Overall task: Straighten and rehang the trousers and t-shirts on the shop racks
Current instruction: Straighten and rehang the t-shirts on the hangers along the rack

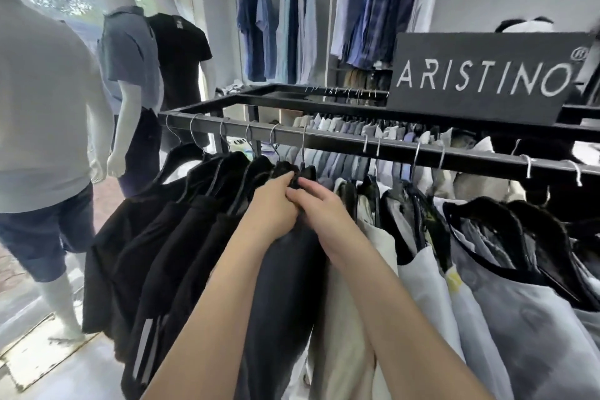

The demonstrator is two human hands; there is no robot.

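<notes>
Shop rack [328, 139]: left grip [272, 208], right grip [324, 214] both clutch dark garment [285, 289] top.

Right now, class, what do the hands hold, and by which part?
Left hand and right hand grip the dark garment at its top, under the rack rail.
</notes>
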